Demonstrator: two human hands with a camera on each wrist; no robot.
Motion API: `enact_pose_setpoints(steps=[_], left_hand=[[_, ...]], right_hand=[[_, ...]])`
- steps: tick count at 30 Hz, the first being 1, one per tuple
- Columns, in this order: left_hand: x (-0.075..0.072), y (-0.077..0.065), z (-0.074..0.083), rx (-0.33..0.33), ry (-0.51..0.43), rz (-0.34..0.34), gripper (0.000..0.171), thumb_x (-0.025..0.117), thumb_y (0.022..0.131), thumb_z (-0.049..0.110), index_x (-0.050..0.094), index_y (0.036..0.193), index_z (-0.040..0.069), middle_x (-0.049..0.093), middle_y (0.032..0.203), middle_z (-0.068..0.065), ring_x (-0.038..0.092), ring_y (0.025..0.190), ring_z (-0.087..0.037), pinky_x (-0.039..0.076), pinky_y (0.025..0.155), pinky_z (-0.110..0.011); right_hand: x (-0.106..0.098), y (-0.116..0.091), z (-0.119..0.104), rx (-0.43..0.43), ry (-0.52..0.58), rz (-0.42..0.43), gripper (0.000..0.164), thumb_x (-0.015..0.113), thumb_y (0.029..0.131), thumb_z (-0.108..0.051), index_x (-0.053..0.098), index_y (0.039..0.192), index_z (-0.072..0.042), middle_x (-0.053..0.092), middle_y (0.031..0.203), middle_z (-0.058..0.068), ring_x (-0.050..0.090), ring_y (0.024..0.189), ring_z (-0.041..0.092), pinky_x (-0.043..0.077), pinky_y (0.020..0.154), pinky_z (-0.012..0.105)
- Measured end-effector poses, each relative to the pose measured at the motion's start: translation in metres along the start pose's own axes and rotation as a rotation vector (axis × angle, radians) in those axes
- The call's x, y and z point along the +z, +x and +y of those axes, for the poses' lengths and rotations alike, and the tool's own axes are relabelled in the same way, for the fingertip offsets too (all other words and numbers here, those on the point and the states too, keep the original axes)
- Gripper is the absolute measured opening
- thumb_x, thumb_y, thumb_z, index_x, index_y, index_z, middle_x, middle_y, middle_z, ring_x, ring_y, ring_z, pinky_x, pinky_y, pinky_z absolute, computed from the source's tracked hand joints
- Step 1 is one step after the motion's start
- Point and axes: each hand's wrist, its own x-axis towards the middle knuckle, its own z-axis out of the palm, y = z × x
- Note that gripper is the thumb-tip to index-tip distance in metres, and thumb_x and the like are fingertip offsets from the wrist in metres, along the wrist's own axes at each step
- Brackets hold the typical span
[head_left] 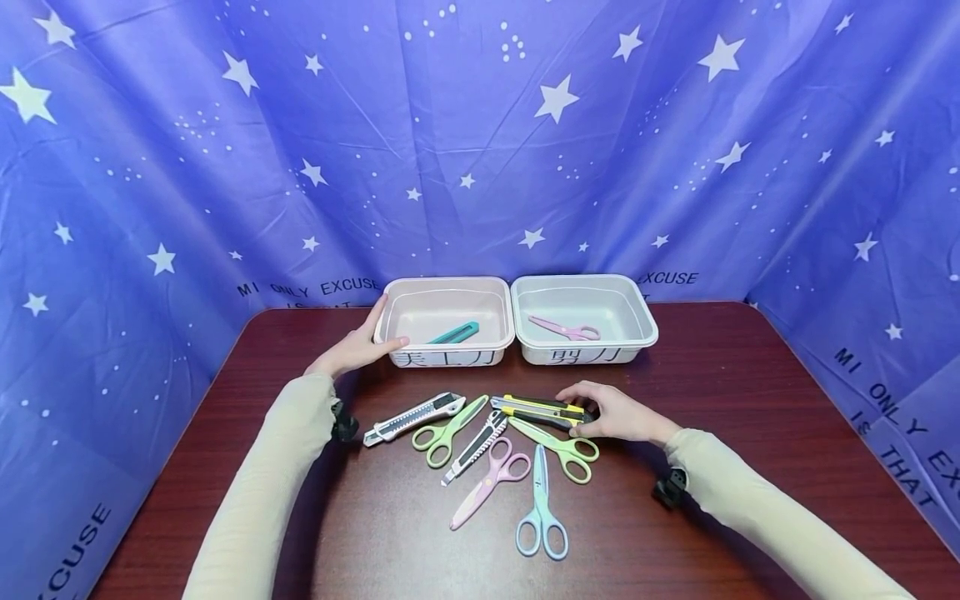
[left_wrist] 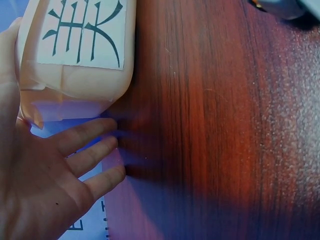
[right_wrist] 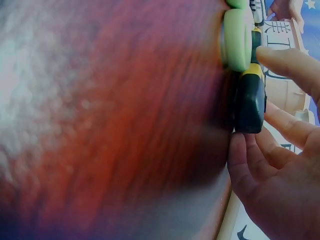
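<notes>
The left forearm, in a pale sleeve [head_left: 258, 475], reaches up the surface [head_left: 375, 533] to the pinkish bin [head_left: 450, 302]. The left hand [head_left: 352, 348] steadies the bin's left end, thumb over the near-left corner of the rim and index finger along the left side; the other three fingers are straight and spread beside that end. The right forearm slants inward from the lower right, its wrist bent low over the surface, nearer the person than the pinkish bin and to its right. There the right hand [head_left: 618, 414] is curled round the right end of a yellow-and-black utility knife [head_left: 540, 407], thumb on the near side and fingers on the far side. This knife lies in front of the pinkish bin and to its right, close beside green scissors [head_left: 555, 443]. A teal cutter [head_left: 457, 333] lies inside the pinkish bin.
</notes>
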Motion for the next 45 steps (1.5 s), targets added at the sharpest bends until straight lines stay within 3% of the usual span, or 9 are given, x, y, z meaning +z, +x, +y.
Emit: enact_pose_setpoints(steps=[8,17,26,32,38,45], left_hand=[[-0.0001,-0.0007,0.0007,0.002,0.011,0.002,0.096,0.058,0.074,0.061,-0.009,0.140,0.039,0.015,0.145,-0.015,0.027,0.124,-0.035,0.022,0.098,-0.050],[0.0001,-0.0012,0.0012,0.001,0.017,0.004,0.096,0.058,0.074,0.060,-0.008,0.141,0.039,0.017,0.144,-0.016,0.028,0.124,-0.035,0.023,0.097,-0.050],[-0.0016,-0.0010,0.0018,0.008,-0.002,-0.005,0.096,0.058,0.075,0.059,-0.010,0.140,0.040,0.013,0.146,-0.013,0.024,0.126,-0.032,0.021,0.098,-0.050],[-0.0029,-0.0003,0.0019,0.030,-0.040,-0.008,0.096,0.059,0.077,0.055,-0.011,0.141,0.036,0.009,0.147,-0.011,0.020,0.128,-0.028,0.019,0.100,-0.048],[-0.0012,-0.0003,-0.0001,0.014,-0.012,-0.007,0.095,0.058,0.076,0.058,-0.011,0.139,0.041,0.011,0.146,-0.012,0.024,0.126,-0.032,0.021,0.098,-0.051],[-0.0003,0.0001,-0.0002,0.009,-0.014,-0.006,0.095,0.059,0.076,0.058,-0.009,0.140,0.041,0.013,0.146,-0.013,0.027,0.124,-0.033,0.022,0.098,-0.050]], right_hand=[[0.0027,0.0006,0.0013,-0.031,-0.035,0.036,0.045,0.077,0.065,-0.018,0.060,0.107,-0.012,0.055,0.088,-0.005,0.050,0.076,0.008,0.041,0.062,0.024],[0.0015,0.0025,0.0006,-0.061,-0.052,0.070,0.042,0.076,0.064,-0.015,0.063,0.104,-0.014,0.057,0.093,-0.008,0.050,0.083,0.010,0.039,0.072,0.025],[-0.0027,0.0052,-0.0004,-0.109,-0.097,0.124,0.041,0.076,0.062,-0.015,0.066,0.102,-0.011,0.054,0.081,-0.008,0.045,0.073,0.001,0.038,0.063,0.020],[-0.0045,0.0069,-0.0037,-0.086,-0.111,0.126,0.041,0.075,0.062,-0.017,0.066,0.102,-0.014,0.053,0.081,-0.009,0.047,0.073,0.006,0.039,0.062,0.022],[-0.0041,0.0059,-0.0045,-0.063,-0.111,0.137,0.041,0.073,0.061,-0.015,0.066,0.102,-0.014,0.053,0.082,-0.008,0.048,0.073,0.007,0.039,0.063,0.022],[-0.0037,0.0057,-0.0031,-0.053,-0.069,0.148,0.042,0.071,0.062,-0.011,0.065,0.104,-0.014,0.058,0.094,-0.007,0.051,0.082,0.008,0.040,0.070,0.023]])
